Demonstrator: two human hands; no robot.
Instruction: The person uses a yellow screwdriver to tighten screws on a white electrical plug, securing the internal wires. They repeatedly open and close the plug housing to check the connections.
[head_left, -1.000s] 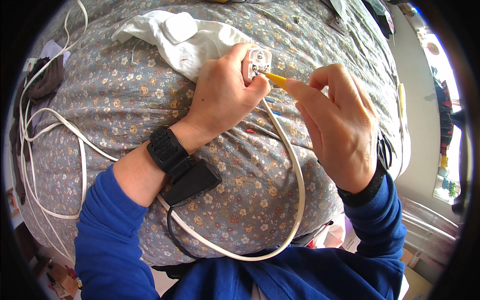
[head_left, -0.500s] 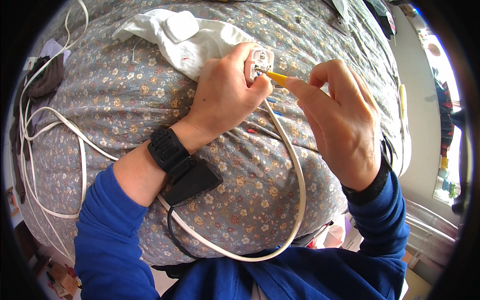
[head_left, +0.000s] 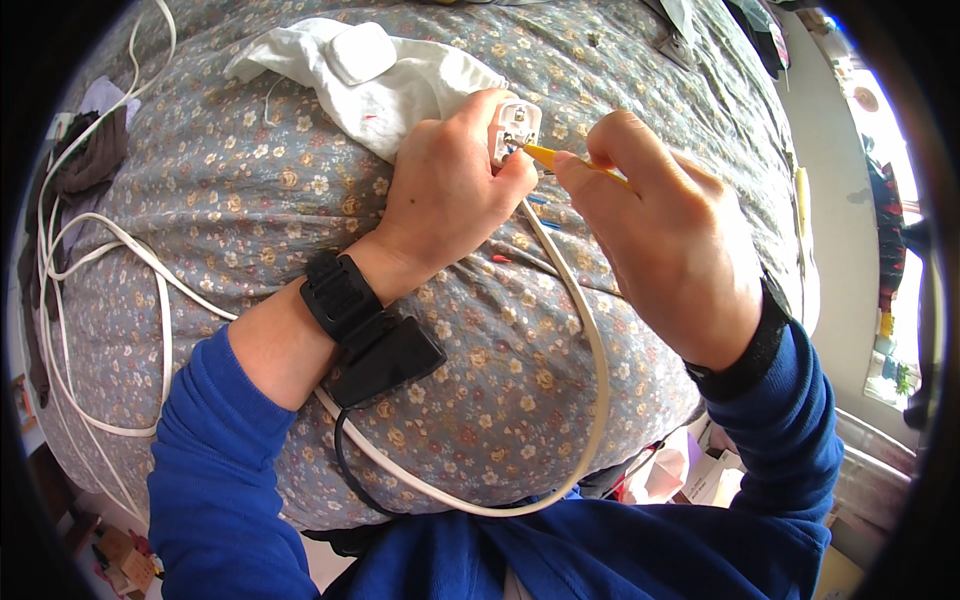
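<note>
My left hand [head_left: 450, 175] is closed around a small white electrical plug [head_left: 520, 118]. Its open inside faces up, with metal parts and a bit of blue wire showing. A white cable [head_left: 590, 320] runs from below this hand in a loop toward my body. In my right hand [head_left: 675, 235] is a slim yellow screwdriver [head_left: 541, 156], its tip against the lower part of the plug's inside. The fingers hide most of its handle. Just below the plug, short blue pieces [head_left: 543, 223] and a red piece [head_left: 501, 259] lie on the floral cloth.
A floral-covered bed [head_left: 480, 400] spreads under my hands. Beyond my left hand lies a white cloth [head_left: 300, 65] with a white rounded box [head_left: 362, 53] on it. More white cable [head_left: 165, 350] is coiled at the left. A black device [head_left: 388, 365] hangs at my left wrist.
My right hand has turned, with its index finger and knuckles shifting left. The plug and the screwdriver tip have moved slightly left and down; my left hand keeps its hold.
</note>
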